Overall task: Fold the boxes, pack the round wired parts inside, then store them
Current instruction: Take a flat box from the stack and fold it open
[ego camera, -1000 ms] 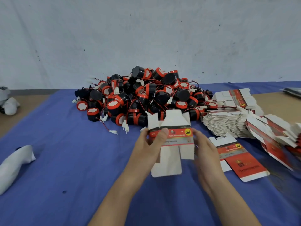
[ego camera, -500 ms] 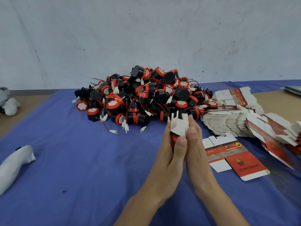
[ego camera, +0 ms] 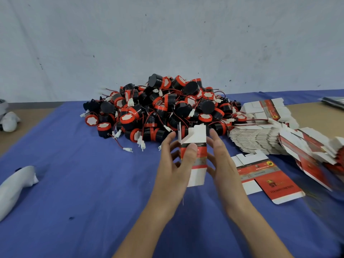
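Observation:
A red and white cardboard box (ego camera: pixel 195 146) stands upright between my hands above the blue cloth, its white top flaps open. My left hand (ego camera: pixel 176 164) grips its left side, thumb across the red front. My right hand (ego camera: pixel 221 157) touches the box's right side with fingers nearly straight. Behind the box lies a big pile of round black and red wired parts (ego camera: pixel 158 108). One flat unfolded box (ego camera: pixel 264 175) lies on the cloth right of my right hand.
A stack of flat box blanks (ego camera: pixel 260 138) spreads along the right, with more blanks (ego camera: pixel 268 108) behind and further right. The blue cloth (ego camera: pixel 83 192) covers the table. White cloth items lie at the left edge (ego camera: pixel 13 185) and far left (ego camera: pixel 9 121). A grey wall stands behind.
The flat blank I held spread out was squeezed between my palms, and now it has opened into an upright box shape as my hands moved apart.

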Demonstrator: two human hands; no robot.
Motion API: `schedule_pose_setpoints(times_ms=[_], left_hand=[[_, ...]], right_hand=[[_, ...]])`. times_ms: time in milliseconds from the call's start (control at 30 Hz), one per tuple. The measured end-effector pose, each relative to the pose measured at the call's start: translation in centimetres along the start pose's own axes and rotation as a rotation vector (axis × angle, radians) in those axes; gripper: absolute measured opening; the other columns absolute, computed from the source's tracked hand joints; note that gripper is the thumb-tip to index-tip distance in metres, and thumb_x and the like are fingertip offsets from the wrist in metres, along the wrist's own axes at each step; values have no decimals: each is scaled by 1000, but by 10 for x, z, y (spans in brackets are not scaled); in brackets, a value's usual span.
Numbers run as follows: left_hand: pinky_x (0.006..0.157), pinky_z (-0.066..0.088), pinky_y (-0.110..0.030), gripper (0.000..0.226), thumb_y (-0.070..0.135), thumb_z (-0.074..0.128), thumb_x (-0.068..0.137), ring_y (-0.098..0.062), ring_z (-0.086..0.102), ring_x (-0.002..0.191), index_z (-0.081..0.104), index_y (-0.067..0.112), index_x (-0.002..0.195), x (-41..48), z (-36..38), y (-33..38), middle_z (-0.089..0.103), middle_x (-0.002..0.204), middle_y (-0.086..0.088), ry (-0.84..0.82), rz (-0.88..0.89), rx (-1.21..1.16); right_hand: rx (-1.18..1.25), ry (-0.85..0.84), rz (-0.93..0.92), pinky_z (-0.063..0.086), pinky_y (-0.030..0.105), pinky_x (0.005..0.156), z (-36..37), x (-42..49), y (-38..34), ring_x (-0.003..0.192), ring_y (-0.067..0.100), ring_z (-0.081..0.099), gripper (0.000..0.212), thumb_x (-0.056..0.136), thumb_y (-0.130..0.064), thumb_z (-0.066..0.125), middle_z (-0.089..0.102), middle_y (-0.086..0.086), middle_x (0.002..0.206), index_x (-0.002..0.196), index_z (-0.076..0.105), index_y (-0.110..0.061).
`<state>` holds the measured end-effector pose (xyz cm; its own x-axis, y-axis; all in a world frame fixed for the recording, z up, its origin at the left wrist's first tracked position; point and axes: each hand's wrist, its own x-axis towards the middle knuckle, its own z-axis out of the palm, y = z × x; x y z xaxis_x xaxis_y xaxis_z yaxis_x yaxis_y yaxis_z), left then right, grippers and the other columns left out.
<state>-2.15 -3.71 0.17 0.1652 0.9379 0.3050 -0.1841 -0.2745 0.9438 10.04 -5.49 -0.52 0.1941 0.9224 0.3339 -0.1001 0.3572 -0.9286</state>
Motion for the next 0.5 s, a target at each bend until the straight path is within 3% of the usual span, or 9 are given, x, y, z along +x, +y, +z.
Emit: schedule_pose_setpoints(times_ms=[100, 167, 300, 400, 500], left_hand=[[78, 50, -8, 63, 54, 62, 80, 6, 63, 108, 39, 47, 138, -2, -1, 3, 61, 127, 20, -10, 10, 18], [80, 50, -8, 67, 55, 61, 80, 9, 61, 109, 36, 45, 141, -4, -2, 2, 60, 125, 25, -19, 16, 29], [98, 52, -23, 75, 60, 61, 78, 7, 59, 116, 32, 45, 146, -6, -3, 2, 56, 130, 28, -43, 24, 65], [92, 53, -18, 57, 60, 62, 84, 6, 60, 114, 38, 50, 136, -8, -2, 3, 59, 123, 32, -69, 47, 68], [84, 52, -13, 55, 62, 53, 85, 1, 63, 112, 44, 43, 136, -9, -2, 5, 62, 122, 26, -106, 48, 15]], right_hand=[[-15, -93, -29, 53, 10, 81, 8, -6, -1, 110, -4, 66, 48, 99, -50, 44, 70, -22, 121, 145, 47, -36], [4, -84, -50, 53, 10, 76, 10, -8, -1, 103, 0, 70, 51, 97, -45, 47, 73, -17, 115, 145, 49, -29], [-5, -62, -78, 54, 12, 72, 8, -8, -4, 96, 1, 71, 51, 96, -43, 47, 75, -14, 109, 142, 50, -22], [-13, -57, -86, 53, 11, 71, 7, -7, -3, 94, 0, 71, 48, 96, -42, 47, 75, -16, 108, 139, 51, -23], [-11, -18, -63, 54, 17, 84, 4, -4, -1, 110, 8, 68, 45, 95, -46, 48, 71, -11, 121, 136, 55, -29]])
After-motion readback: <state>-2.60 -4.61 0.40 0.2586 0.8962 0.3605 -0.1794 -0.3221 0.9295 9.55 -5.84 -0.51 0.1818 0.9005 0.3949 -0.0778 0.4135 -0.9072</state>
